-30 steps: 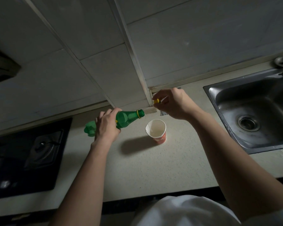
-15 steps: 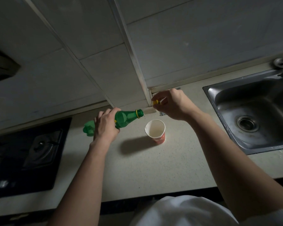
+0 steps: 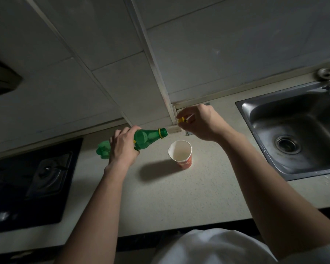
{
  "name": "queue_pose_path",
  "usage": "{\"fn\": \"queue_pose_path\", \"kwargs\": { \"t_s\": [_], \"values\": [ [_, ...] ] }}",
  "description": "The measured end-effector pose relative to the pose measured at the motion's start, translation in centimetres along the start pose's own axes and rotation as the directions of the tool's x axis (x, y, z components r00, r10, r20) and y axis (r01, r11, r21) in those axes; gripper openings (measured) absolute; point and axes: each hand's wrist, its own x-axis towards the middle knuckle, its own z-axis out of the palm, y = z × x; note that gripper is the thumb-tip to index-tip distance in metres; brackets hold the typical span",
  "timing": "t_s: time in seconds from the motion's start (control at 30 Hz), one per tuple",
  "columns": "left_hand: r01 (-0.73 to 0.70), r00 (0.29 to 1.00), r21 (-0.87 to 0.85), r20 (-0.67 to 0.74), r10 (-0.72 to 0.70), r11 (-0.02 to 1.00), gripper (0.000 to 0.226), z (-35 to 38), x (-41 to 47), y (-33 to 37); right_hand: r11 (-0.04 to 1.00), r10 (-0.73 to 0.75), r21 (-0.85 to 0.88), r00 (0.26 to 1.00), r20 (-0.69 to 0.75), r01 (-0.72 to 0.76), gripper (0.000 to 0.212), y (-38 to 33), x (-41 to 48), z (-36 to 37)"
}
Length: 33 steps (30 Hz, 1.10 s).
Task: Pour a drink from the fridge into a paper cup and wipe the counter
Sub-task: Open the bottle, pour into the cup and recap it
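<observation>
My left hand [image 3: 123, 147] grips a green plastic bottle [image 3: 144, 137] around its middle. The bottle lies almost level above the counter [image 3: 160, 197], its uncapped mouth with a yellow ring pointing right, just up and left of the cup. A red paper cup [image 3: 180, 154] stands upright on the counter with a white inside; I cannot tell whether it holds liquid. My right hand [image 3: 200, 121] hovers behind the cup near the wall and pinches the yellow bottle cap [image 3: 183, 120] between its fingertips.
A black gas hob [image 3: 31, 180] takes up the counter's left side. A steel sink [image 3: 297, 134] with a drain lies at the right, with tap fittings at its far corner. Tiled wall rises right behind the cup. The counter's front edge runs just before my white shirt.
Both hands and the bottle have barely shifted; the bottle stays tipped toward the cup and the right hand keeps the cap.
</observation>
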Motion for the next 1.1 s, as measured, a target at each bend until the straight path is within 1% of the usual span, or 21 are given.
{"fn": "queue_pose_path", "kwargs": {
  "t_s": [1.1],
  "values": [
    [-0.002, 1.000, -0.003, 0.001, 0.002, 1.000, 0.069, -0.14, 0.30, 0.05, 1.000, 0.004, 0.000, 1.000, -0.008, -0.004, 0.027, 0.04, -0.05, -0.06]
  ]
}}
